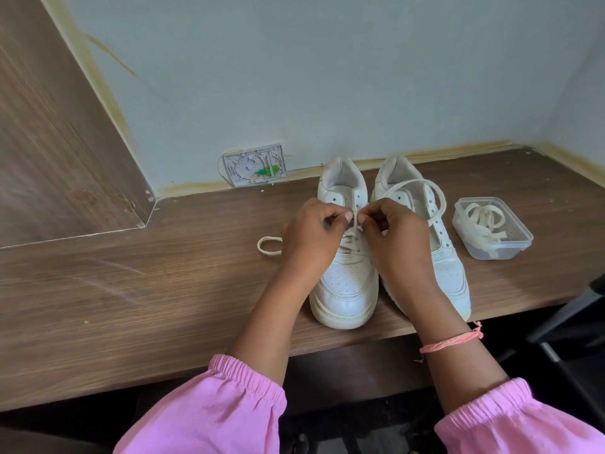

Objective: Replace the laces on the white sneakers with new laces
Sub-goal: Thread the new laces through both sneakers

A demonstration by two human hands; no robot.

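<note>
Two white sneakers stand side by side on the wooden desk (131, 290), toes toward me. Over the left sneaker (343, 283), my left hand (311, 237) and my right hand (396, 237) both pinch a cream lace (355, 217) at the middle eyelets. Part of that lace loops out onto the desk left of my left hand, and another part arcs over the right sneaker (448, 263). The lower eyelets of the left sneaker are laced. My right hand hides part of the right sneaker's tongue.
A clear plastic box (491, 247) holding coiled cream laces sits right of the sneakers. A white wall plate (255, 165) with a green part is at the desk's back edge. A wooden side panel (49, 142) rises on the left. A dark chair (573, 339) is at lower right.
</note>
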